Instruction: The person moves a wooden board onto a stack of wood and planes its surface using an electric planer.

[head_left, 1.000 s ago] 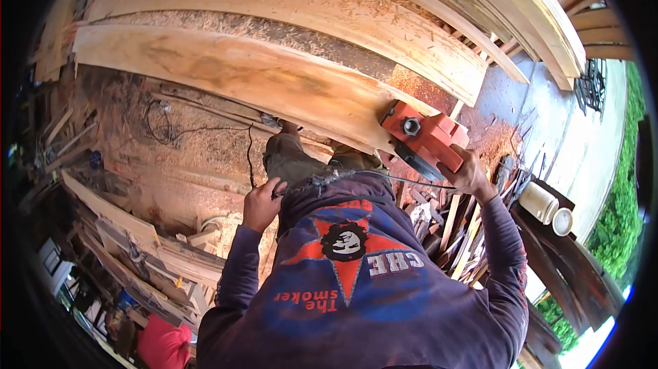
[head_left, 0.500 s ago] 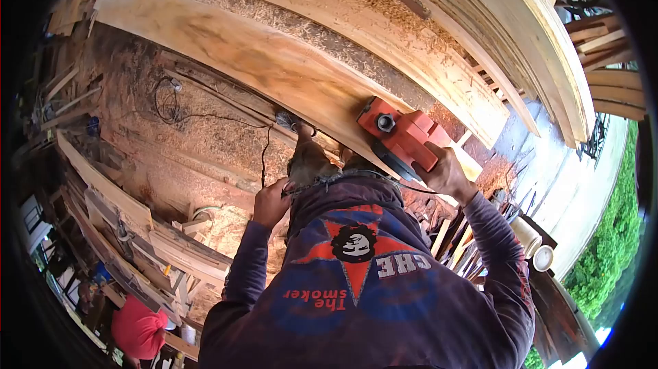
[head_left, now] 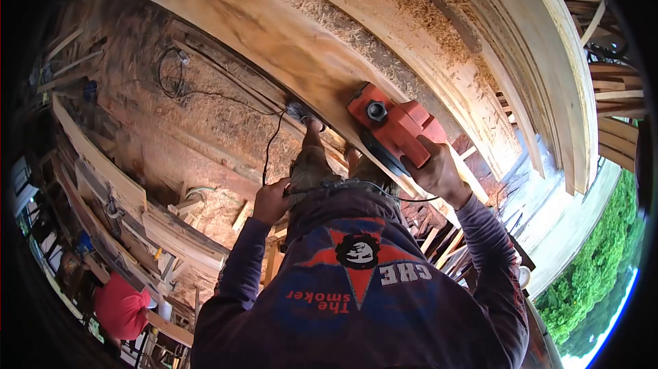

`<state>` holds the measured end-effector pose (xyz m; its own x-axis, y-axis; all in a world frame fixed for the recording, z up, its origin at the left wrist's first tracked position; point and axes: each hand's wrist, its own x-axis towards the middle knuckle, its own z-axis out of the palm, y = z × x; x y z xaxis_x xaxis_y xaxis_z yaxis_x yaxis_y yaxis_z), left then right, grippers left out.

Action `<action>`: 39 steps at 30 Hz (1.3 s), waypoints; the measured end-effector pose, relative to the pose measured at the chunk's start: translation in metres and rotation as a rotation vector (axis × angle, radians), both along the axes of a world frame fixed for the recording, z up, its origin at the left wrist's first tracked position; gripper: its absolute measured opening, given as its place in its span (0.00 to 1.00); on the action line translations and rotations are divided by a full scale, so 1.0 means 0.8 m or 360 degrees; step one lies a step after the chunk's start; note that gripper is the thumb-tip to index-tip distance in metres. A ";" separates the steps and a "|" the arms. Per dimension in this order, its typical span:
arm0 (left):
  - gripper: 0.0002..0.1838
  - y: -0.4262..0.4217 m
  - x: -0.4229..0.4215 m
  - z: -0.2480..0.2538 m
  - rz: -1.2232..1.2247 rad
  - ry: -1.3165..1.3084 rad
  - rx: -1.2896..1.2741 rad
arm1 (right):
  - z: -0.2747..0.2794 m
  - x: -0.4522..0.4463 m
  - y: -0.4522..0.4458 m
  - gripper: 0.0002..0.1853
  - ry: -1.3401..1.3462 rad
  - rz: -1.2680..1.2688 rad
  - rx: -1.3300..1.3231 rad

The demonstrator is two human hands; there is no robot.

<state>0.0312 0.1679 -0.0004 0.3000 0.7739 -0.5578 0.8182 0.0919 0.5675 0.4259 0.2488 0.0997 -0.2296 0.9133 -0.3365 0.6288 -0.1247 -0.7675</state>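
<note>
A red electric planer (head_left: 401, 126) rests on a long wooden plank (head_left: 274, 40), close to the plank's right-hand end. My right hand (head_left: 439, 174) is wrapped round its rear handle. From the planer a dark power cord (head_left: 416, 200) loops back across the front of my waist. My left hand (head_left: 272, 201) is at my left hip with its fingers curled round the cord, which continues from there to the floor. How tightly they grip it is hard to see.
More boards (head_left: 528, 47) lie stacked beyond the plank, strewn with wood shavings (head_left: 411, 16). Coiled cable (head_left: 171, 74) lies on the sawdust-covered floor. Timber pieces (head_left: 103, 156) are piled at left, near a person in a red top (head_left: 121, 307). My feet stand against the plank's near side.
My view has swung slightly, tilting the boards. The planer, with my right hand on it, has moved slightly left along the plank. My left hand remains at my hip with the cord.
</note>
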 end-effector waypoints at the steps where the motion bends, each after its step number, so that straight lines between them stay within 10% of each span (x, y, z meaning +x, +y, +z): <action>1: 0.17 0.003 -0.006 -0.004 0.0016 0.0003 -0.0006 | 0.002 -0.009 0.011 0.11 0.0017 -0.0013 -0.0050; 39: 0.10 0.081 -0.244 -0.051 0.0858 0.0122 0.0100 | -0.030 -0.324 0.352 0.22 -0.0057 -0.0016 -0.0116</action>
<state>-0.1641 0.2329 -0.0409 -0.1884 0.8391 -0.5104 0.7037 0.4778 0.5258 0.1667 0.5307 0.0760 -0.2072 0.8882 -0.4101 0.6539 -0.1861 -0.7333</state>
